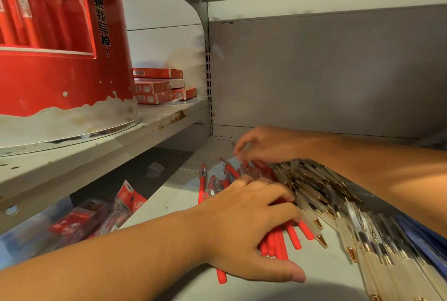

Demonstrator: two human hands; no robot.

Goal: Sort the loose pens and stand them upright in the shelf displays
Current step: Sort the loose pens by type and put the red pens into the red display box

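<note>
Several loose red pens [294, 237] lie in a heap on the grey shelf [254, 283]. My left hand [246, 223] lies over the heap with its fingers curled round a bunch of them, thumb flat on the shelf. Beside them, to the right, several pale frosted pens with gold tips [338, 223] lie in a fanned row. My right hand [261, 143] reaches across from the right to the far ends of the red pens, fingertips bent down onto them. More red pens [202, 183] lie loose at the far left of the heap.
A big red round display stand [60, 58] sits on the upper left shelf, with stacked red boxes [158, 86] behind it. Packaged red items [96, 216] lie on the lower left shelf. A grey back panel [326, 70] closes off the shelf bay.
</note>
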